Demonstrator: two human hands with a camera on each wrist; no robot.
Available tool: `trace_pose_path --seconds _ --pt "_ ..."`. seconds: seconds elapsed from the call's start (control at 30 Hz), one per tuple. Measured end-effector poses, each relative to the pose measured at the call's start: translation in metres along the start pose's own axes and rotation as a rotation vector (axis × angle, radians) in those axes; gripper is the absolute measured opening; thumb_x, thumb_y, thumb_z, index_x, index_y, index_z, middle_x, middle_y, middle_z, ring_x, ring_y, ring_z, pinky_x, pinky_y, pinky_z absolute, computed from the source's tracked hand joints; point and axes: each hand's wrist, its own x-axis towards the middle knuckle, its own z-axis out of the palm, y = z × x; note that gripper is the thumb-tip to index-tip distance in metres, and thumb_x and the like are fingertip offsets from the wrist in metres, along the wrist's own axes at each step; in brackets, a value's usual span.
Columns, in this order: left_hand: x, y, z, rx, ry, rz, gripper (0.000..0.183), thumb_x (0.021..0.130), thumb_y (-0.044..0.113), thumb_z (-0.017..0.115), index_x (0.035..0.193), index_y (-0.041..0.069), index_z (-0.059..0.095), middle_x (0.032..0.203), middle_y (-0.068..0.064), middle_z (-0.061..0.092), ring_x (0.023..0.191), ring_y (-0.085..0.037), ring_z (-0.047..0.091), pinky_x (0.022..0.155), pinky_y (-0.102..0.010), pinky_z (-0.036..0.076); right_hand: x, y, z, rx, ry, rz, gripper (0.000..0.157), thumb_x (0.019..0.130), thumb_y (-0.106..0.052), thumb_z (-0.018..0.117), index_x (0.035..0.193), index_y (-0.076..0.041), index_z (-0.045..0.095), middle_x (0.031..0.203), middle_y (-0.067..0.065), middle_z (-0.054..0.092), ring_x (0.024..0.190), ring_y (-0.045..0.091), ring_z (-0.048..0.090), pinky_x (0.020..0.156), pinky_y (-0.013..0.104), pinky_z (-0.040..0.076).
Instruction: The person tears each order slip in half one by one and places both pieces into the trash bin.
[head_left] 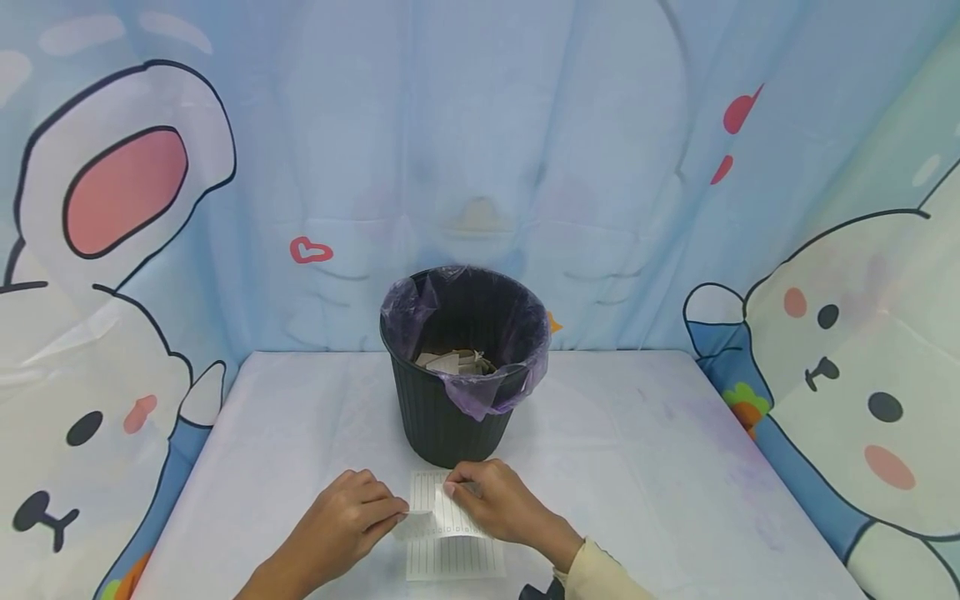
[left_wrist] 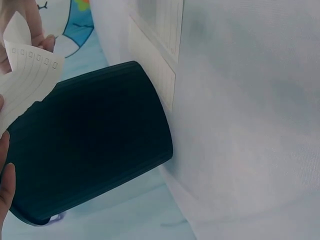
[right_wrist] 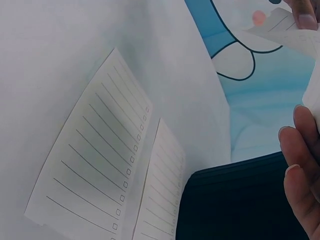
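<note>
Both hands hold a white lined sheet of paper [head_left: 459,518] with small checkboxes, raised above the table. My left hand [head_left: 351,523] pinches its left side between thumb and fingers. At the upper right of the sheet, my right hand [head_left: 504,502] pinches with thumb and forefinger. In the left wrist view the held paper [left_wrist: 36,75] is bent and curls upward near one hand. Whether it is torn, I cannot tell. Beneath lie two similar lined sheets, a nearer one [right_wrist: 92,150] and a farther one [right_wrist: 162,182], flat on the table.
A black ribbed bin [head_left: 450,425] with a purple liner [head_left: 536,367] stands just beyond the sheets, with paper pieces [head_left: 453,362] inside. A white cloth covers the table [head_left: 637,467]. Behind hangs a blue cartoon curtain [head_left: 480,125]. A dark object [head_left: 542,592] shows at the bottom edge.
</note>
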Motion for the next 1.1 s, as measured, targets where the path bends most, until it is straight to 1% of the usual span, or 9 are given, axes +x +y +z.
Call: trace_pose_path --seconds 0.27,0.5,0.53,0.57,0.67,0.73,0.77,1.0,1.1 --pt "0.0008 -0.0002 -0.0010 -0.006 0.004 0.007 0.021 0.068 0.010 0.087 0.085 0.020 0.079 0.078 0.015 0.069 0.073 -0.003 0.054 0.066 -0.015 0.039 0.0002 0.0048 0.0007 0.002 -0.004 -0.001 0.011 0.098 -0.014 0.065 0.093 -0.009 0.074 0.093 0.001 0.077 0.066 -0.004 0.049 0.074 0.022 0.054" --pt "0.0018 -0.0004 -0.0025 0.008 -0.010 -0.012 0.020 0.069 0.012 0.088 0.085 0.020 0.079 0.077 0.015 0.069 0.072 -0.003 0.054 0.065 -0.015 0.039 0.0011 0.0057 0.0001 -0.004 -0.002 0.010 0.012 0.098 -0.014 0.065 0.093 -0.010 0.074 0.093 0.000 0.077 0.072 -0.002 0.053 0.077 0.025 0.056" --pt "0.0018 -0.0005 -0.0026 0.008 -0.012 -0.013 0.017 0.071 0.013 0.087 0.085 0.019 0.079 0.077 0.015 0.069 0.072 -0.003 0.054 0.065 -0.015 0.039 0.0013 0.0054 -0.0001 -0.004 -0.003 0.011 0.012 0.098 -0.014 0.065 0.094 -0.010 0.074 0.094 0.000 0.077 0.073 -0.002 0.054 0.078 0.026 0.056" --pt "0.0017 -0.0006 -0.0028 0.007 -0.012 -0.014 0.017 0.071 0.013 0.087 0.085 0.019 0.079 0.077 0.015 0.069 0.072 -0.003 0.054 0.065 -0.015 0.039 0.0013 0.0052 -0.0001 -0.003 -0.002 0.010 0.012 0.098 -0.014 0.065 0.094 -0.010 0.074 0.094 0.000 0.077 0.074 -0.002 0.055 0.078 0.026 0.056" --pt "0.0015 -0.0006 -0.0027 0.006 -0.004 -0.007 0.018 0.070 0.013 0.087 0.085 0.019 0.079 0.077 0.014 0.069 0.072 -0.003 0.053 0.065 -0.015 0.039 0.0012 0.0048 0.0000 -0.001 -0.003 0.014 0.011 0.098 -0.014 0.065 0.094 -0.010 0.074 0.094 0.000 0.077 0.074 -0.002 0.054 0.078 0.025 0.056" --pt "0.0013 -0.0010 -0.0025 0.006 0.004 -0.001 0.018 0.070 0.012 0.087 0.085 0.019 0.079 0.077 0.014 0.069 0.072 -0.003 0.053 0.065 -0.015 0.039 0.0011 0.0048 0.0004 0.003 -0.003 0.017 0.011 0.098 -0.014 0.065 0.094 -0.010 0.074 0.094 0.000 0.077 0.072 -0.002 0.054 0.076 0.023 0.055" --pt "0.0013 -0.0010 -0.0025 0.007 0.009 0.002 0.021 0.067 0.011 0.088 0.085 0.019 0.079 0.077 0.014 0.069 0.071 -0.003 0.053 0.065 -0.015 0.039 0.0011 0.0050 0.0005 0.004 -0.003 0.017 0.011 0.098 -0.014 0.065 0.094 -0.010 0.074 0.093 0.000 0.077 0.071 -0.002 0.052 0.074 0.022 0.054" --pt "0.0027 -0.0006 -0.0033 0.006 0.008 0.002 0.020 0.068 0.011 0.087 0.085 0.019 0.079 0.077 0.014 0.068 0.072 -0.003 0.053 0.065 -0.016 0.039 0.0025 0.0059 -0.0009 0.002 0.002 -0.001 0.011 0.097 -0.012 0.065 0.093 -0.009 0.074 0.090 0.000 0.076 0.067 -0.002 0.049 0.070 0.020 0.052" --pt "0.0040 -0.0009 -0.0037 0.003 0.012 0.008 0.020 0.068 0.011 0.087 0.085 0.018 0.079 0.077 0.014 0.069 0.072 -0.004 0.054 0.064 -0.016 0.039 0.0032 0.0070 -0.0019 0.003 0.004 -0.001 0.010 0.097 -0.012 0.065 0.093 -0.009 0.074 0.086 -0.001 0.075 0.063 -0.003 0.046 0.065 0.018 0.049"
